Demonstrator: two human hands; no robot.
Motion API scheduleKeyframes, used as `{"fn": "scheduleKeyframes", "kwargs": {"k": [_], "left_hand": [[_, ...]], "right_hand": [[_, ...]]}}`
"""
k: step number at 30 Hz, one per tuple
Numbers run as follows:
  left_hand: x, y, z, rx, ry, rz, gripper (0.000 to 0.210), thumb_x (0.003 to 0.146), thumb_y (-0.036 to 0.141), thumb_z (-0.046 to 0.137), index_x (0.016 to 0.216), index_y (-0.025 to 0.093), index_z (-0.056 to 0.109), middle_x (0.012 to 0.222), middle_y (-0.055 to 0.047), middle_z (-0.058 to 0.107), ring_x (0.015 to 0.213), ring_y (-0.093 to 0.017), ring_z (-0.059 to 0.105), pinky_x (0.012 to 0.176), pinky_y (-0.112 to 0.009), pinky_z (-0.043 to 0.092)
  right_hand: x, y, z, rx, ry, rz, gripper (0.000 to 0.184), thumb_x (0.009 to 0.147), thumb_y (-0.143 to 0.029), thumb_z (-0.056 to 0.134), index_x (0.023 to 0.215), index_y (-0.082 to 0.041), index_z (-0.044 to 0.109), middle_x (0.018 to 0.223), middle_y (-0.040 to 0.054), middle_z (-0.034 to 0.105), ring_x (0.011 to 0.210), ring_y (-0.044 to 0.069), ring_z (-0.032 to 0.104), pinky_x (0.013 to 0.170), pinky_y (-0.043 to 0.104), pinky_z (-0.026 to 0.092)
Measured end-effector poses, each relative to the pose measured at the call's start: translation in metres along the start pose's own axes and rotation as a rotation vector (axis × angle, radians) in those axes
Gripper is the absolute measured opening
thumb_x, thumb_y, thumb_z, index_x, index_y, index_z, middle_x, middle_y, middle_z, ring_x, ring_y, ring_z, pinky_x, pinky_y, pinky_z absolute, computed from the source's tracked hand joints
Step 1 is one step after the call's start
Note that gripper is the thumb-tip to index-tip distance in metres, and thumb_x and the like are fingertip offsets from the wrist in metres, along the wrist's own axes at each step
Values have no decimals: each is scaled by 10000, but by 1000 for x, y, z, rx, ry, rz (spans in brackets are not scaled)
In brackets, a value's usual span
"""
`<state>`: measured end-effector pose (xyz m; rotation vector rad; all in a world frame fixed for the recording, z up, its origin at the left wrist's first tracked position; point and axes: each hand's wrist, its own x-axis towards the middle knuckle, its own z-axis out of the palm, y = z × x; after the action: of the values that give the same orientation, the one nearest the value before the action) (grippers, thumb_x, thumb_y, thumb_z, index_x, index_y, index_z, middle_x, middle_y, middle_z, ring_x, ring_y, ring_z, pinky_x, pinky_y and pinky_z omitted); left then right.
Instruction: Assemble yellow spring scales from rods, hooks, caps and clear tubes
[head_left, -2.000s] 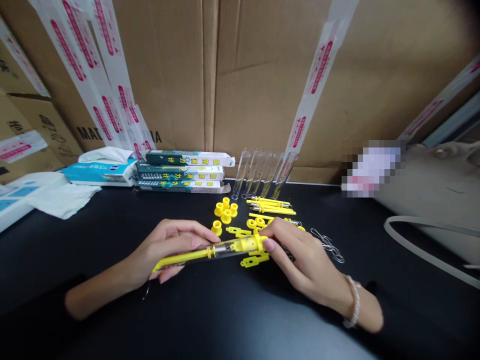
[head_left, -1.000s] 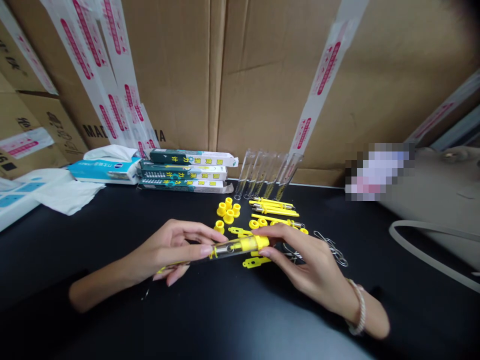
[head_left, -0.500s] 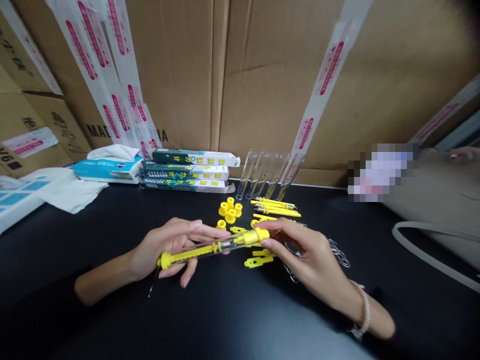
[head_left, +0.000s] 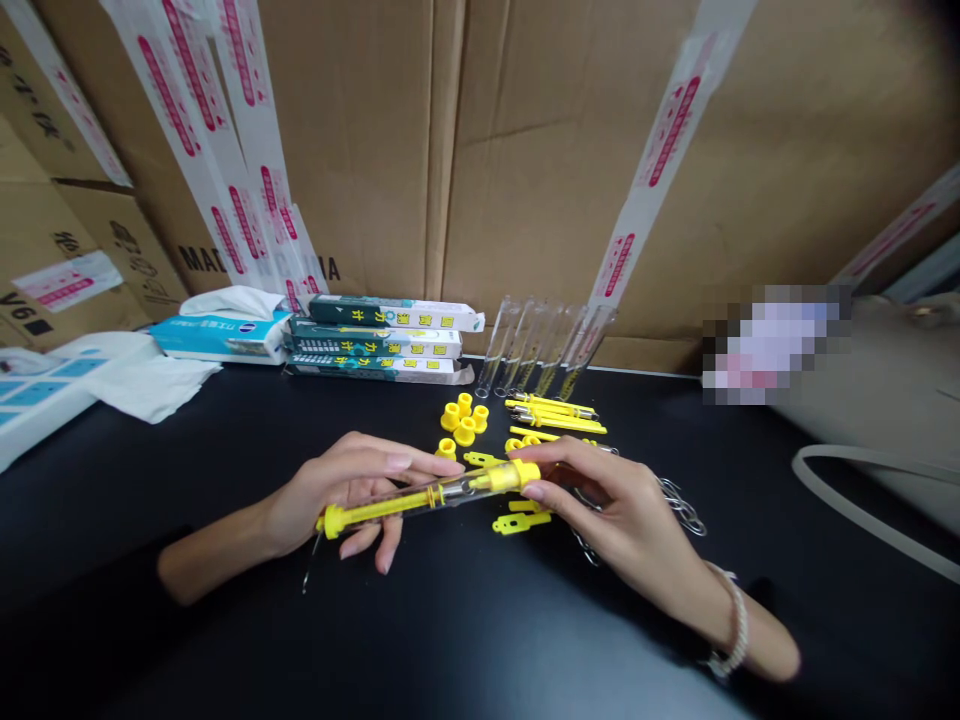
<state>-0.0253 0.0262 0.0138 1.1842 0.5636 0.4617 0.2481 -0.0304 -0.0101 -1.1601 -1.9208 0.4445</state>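
Note:
A clear tubular spring scale (head_left: 409,502) lies slantwise between my hands above the table, its right end higher. A yellow slider, a metal spring and yellow end caps show on it, and a thin metal hook (head_left: 309,570) hangs below its left end. My left hand (head_left: 349,495) supports the tube from behind near the left end, index finger stretched along it and lower fingers loosely curled underneath. Thumb and fingers of my right hand (head_left: 607,505) pinch the yellow cap at the right end. Flat yellow tabs (head_left: 521,523) lie just behind, partly covered by the right hand.
Several yellow caps (head_left: 465,431) stand behind the tube, beside yellow slider rods (head_left: 559,415). Clear tubes (head_left: 532,350) lie near the cardboard wall (head_left: 360,150). Printed boxes (head_left: 375,345) and a tissue pack (head_left: 217,338) are at back left. Metal hooks (head_left: 682,508) lie right of my right hand.
The lower fingers of my left hand have shifted slightly right under the tube. My right hand keeps its pinch on the cap, and the view has shifted a little.

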Motion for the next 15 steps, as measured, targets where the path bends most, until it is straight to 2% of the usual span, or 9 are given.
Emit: {"fn": "scheduleKeyframes", "kwargs": {"k": [4,7,10,15], "left_hand": [[0,-2,-1,22,29,3,475,867,402,603,1207,91,722,1035,-217,770,441,-142,667,328,-146,376],[0,-4,-4,12,55,-11,530,896,495,545,1153,77,745,1049,-233,762,349,-81,572,300,-146,299],[-1,-4,-5,-27,60,-41,680,905,625,454,1110,52,757,1018,-249,763,289,-46,480,273,-163,213],[-3,0,-1,-24,94,-5,877,874,754,349,1109,9,747,1041,-276,751,282,-51,453,261,-197,163]], "right_hand": [[1,-2,0,-6,4,5,176,937,-322,655,1067,-222,720,972,51,772,797,191,725,688,289,580],[0,-3,1,-10,1,7,167,941,-323,649,1054,-225,721,948,42,772,780,184,721,684,284,574],[-1,-2,1,25,4,24,154,934,-323,662,1049,-244,726,973,28,775,815,178,728,724,281,581],[-2,-4,3,311,39,121,199,893,-278,706,1090,-257,720,1059,35,757,866,166,739,764,265,625]]}}
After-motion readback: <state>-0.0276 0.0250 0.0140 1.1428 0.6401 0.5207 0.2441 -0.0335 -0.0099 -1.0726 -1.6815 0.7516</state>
